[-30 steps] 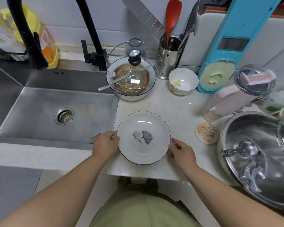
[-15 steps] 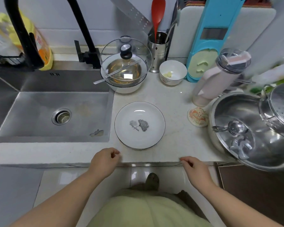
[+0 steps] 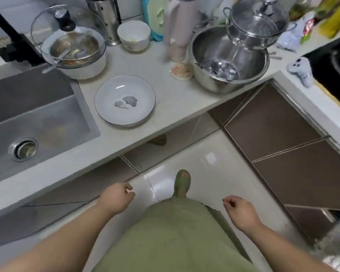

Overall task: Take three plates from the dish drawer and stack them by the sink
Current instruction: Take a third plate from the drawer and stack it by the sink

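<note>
A white plate [image 3: 124, 100] with a grey leaf print and a dark rim lies on the pale counter [image 3: 177, 99], just right of the steel sink [image 3: 37, 122]. It looks like a stack, but the number of plates under it cannot be told. My left hand [image 3: 117, 196] and my right hand [image 3: 238, 210] hang low over the floor, well below the counter edge, fingers loosely curled, holding nothing. At the bottom right a blurred open drawer [image 3: 334, 238] shows pale dishes.
A white pot with a glass lid [image 3: 71, 46] stands behind the plate. A small white bowl [image 3: 133, 35], a steel utensil holder [image 3: 104, 18], a pink bottle [image 3: 178, 30] and a big steel basin [image 3: 229, 57] crowd the counter. Brown cabinet fronts [image 3: 273, 130] line the right.
Both hands let go of the plate and dropped away from the counter toward the floor. The view swung right and down, bringing the brown cabinets and the drawer at the bottom right into sight.
</note>
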